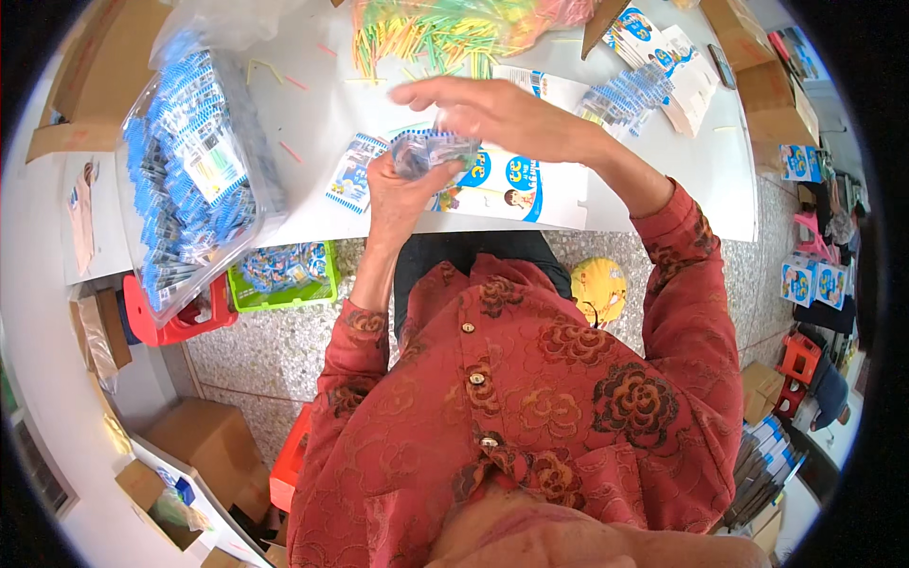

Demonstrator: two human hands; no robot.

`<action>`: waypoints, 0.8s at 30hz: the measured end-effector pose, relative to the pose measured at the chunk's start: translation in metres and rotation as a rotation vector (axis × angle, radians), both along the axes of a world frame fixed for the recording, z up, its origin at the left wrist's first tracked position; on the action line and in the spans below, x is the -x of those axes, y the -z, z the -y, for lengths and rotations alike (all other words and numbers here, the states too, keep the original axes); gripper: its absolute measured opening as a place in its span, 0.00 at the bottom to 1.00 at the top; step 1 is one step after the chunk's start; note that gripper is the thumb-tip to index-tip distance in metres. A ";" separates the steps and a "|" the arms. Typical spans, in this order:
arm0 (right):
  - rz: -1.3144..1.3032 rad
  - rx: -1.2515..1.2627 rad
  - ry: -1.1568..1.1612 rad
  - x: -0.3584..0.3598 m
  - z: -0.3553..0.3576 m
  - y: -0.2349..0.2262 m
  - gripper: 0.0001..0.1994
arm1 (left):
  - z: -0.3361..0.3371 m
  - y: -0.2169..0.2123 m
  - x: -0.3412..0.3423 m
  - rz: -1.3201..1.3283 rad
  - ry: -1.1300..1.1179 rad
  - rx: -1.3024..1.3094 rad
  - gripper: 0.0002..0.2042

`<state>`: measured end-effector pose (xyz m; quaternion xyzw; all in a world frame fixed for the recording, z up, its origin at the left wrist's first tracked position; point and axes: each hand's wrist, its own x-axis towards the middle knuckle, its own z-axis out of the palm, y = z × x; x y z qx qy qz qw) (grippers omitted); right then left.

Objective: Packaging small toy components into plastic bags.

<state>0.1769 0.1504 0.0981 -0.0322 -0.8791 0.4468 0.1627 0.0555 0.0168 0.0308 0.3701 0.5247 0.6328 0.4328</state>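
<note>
My left hand (398,192) is closed round a small bundle of clear packets (417,151) with blue-striped edges, above the table's near edge. Just over the bundle, my right hand (516,118) reaches leftward with its fingers stretched out; its lower fingers are blurred, and I see nothing held in it. Beside my left hand a blue-and-white packet (351,177) lies flat. Under my hands and to the right lies a white printed pouch (559,194) with blue and yellow patterns. Whether my right fingertips touch the bundle I cannot tell.
A clear bag (194,180) full of blue packets stands at the left. Thin coloured sticks (417,43) spill from a plastic bag at the back. More packets (630,99) and printed pouches (696,90) lie at right. Below the table are a green basket (284,301) and red stool (180,312).
</note>
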 end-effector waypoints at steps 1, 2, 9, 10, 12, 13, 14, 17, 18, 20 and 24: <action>0.016 0.224 0.064 -0.002 0.000 -0.001 0.21 | 0.000 0.001 0.000 0.041 -0.037 -0.020 0.08; 0.017 0.224 0.061 -0.006 -0.003 0.000 0.21 | 0.000 0.001 0.000 0.082 -0.077 -0.042 0.09; -0.021 0.559 0.212 -0.028 -0.004 0.041 0.07 | -0.002 0.002 0.002 0.111 -0.045 -0.016 0.11; -0.022 0.561 0.218 -0.029 -0.004 0.041 0.07 | -0.001 0.001 0.001 0.121 -0.036 -0.017 0.10; -0.100 0.578 0.226 -0.030 -0.006 0.039 0.06 | -0.002 0.004 0.002 0.130 -0.022 -0.020 0.10; -0.103 0.578 0.232 -0.034 -0.006 0.034 0.06 | -0.001 0.010 0.004 0.174 -0.057 -0.025 0.09; -0.124 0.547 0.282 -0.040 -0.004 0.027 0.05 | 0.000 0.013 0.005 0.219 -0.095 -0.030 0.08; -0.192 0.495 0.382 -0.053 -0.005 0.022 0.05 | 0.000 0.018 0.008 0.260 -0.101 0.005 0.06; -0.146 0.359 0.440 -0.060 -0.012 0.034 0.05 | -0.001 0.018 0.008 0.272 -0.094 0.041 0.07; -0.098 0.224 0.497 -0.075 -0.018 0.052 0.06 | -0.003 0.017 0.004 0.287 -0.127 0.046 0.07; -0.219 0.163 0.760 -0.125 -0.043 0.082 0.06 | -0.001 0.016 0.004 0.249 -0.141 0.035 0.08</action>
